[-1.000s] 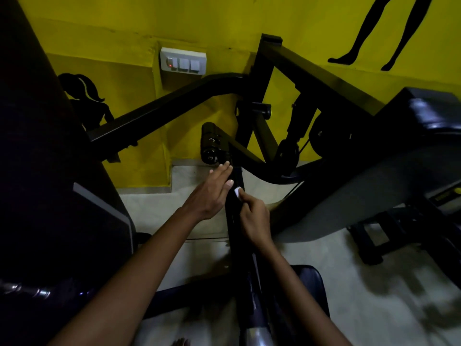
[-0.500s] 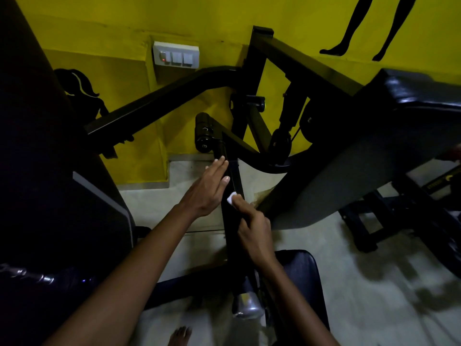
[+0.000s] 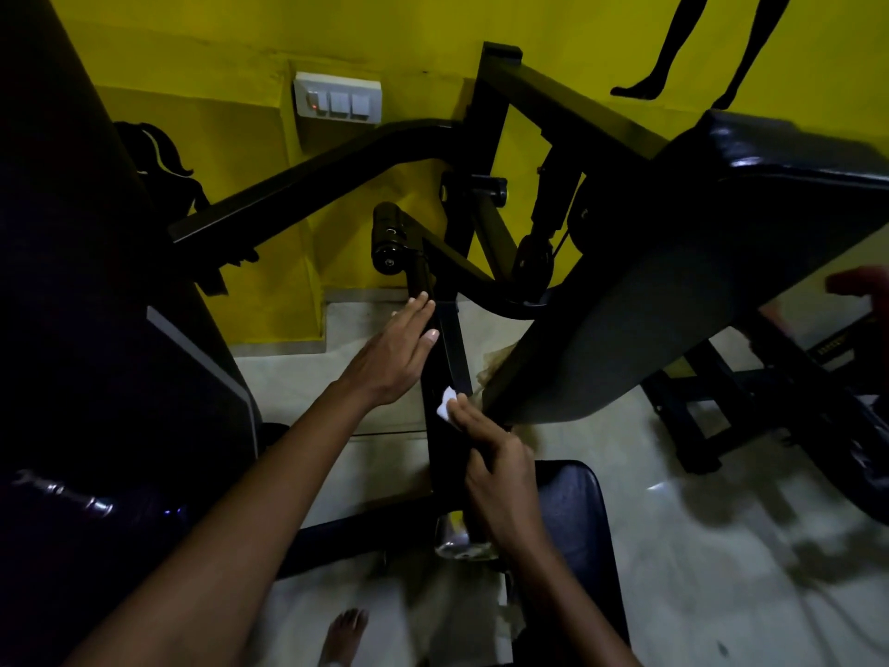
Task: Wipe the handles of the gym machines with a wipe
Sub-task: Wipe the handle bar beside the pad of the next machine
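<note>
right hand [image 3: 500,479] pinches wipe [image 3: 445,409] on near-upright bar [image 3: 440,454]; left hand [image 3: 392,356] flat, fingers straight.

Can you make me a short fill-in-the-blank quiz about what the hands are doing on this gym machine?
1. The right hand presses a small ____ wipe against the black bar.
2. The left hand rests on the bar with its fingers ____.
3. The wall behind the machine is painted ____.
4. The switch plate on that wall is ____ the left hand in the picture.

Missing words: white; straight; yellow; above
</note>
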